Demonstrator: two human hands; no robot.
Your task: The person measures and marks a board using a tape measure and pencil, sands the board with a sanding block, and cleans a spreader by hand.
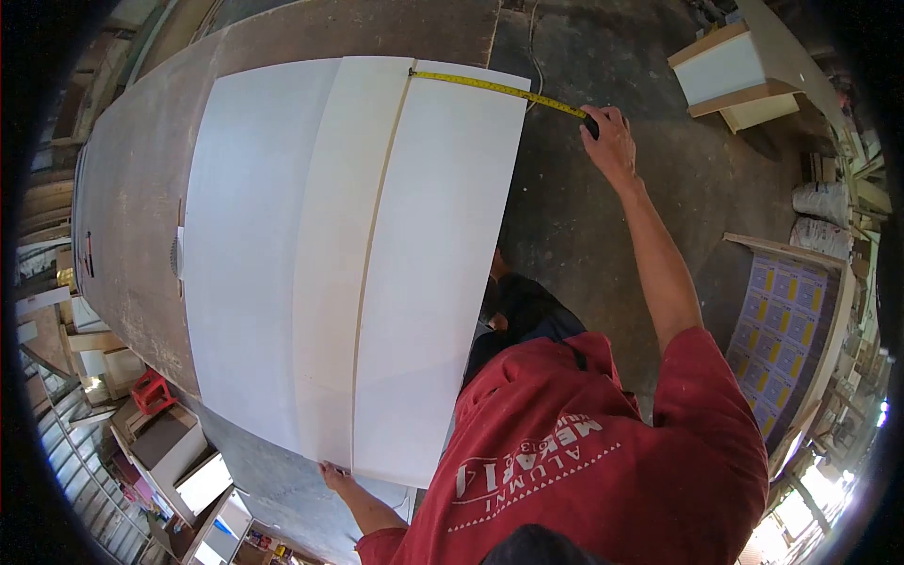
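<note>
My right hand (610,141), at the upper right, is closed round the dark case of a tape measure (591,127). Its yellow blade (471,83) stretches left across the far end of a white panel (438,235) and hangs past the panel's right edge. The blade's tip lies at a narrow gap beside a cream strip (330,264). Left of this strip is another white board (247,245). At the lower edge of the boards, my left hand (336,477) grips the edge near the gap, its fingertips small in view.
The boards lie on a brown worktable (141,198). A dark blade-like object (176,252) touches their left edge. A red stool (153,391) stands lower left. White-and-wood box pieces (720,71) and a patterned panel (777,325) are at the right.
</note>
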